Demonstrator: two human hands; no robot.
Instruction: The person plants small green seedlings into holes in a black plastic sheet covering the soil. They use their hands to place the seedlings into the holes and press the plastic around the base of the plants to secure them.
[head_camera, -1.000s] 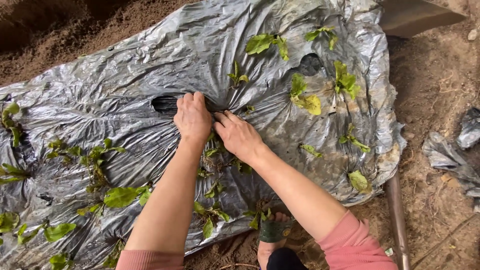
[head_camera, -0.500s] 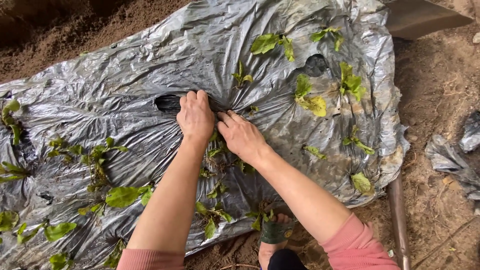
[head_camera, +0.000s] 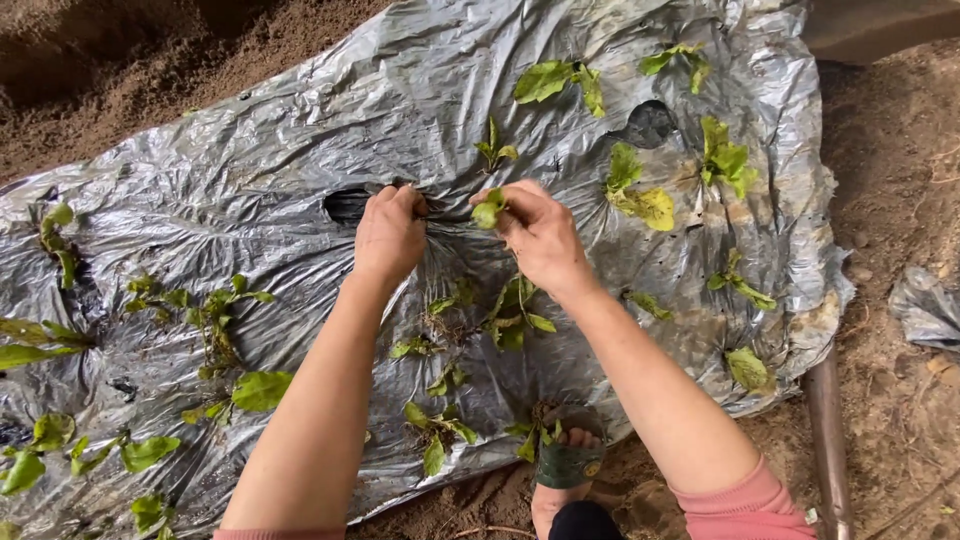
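A wrinkled grey plastic sheet (head_camera: 250, 190) covers a raised soil bed, with small green seedlings poking through holes in it. My left hand (head_camera: 388, 235) grips a fold of the sheet beside a dark hole (head_camera: 347, 205). My right hand (head_camera: 540, 238) is closed on the sheet a little to the right, and a small seedling (head_camera: 488, 210) stands at its fingertips. Between and below my wrists grows a leafy seedling (head_camera: 515, 318).
Bare brown soil (head_camera: 120, 70) lies beyond the sheet at the top left and on the right. A metal pipe (head_camera: 828, 440) runs along the sheet's right edge. My sandalled foot (head_camera: 562, 470) stands at the sheet's near edge. A crumpled plastic scrap (head_camera: 925, 305) lies at the far right.
My right hand has moved up and to the right, apart from my left hand, uncovering the leafy seedling below it. The view has shifted slightly.
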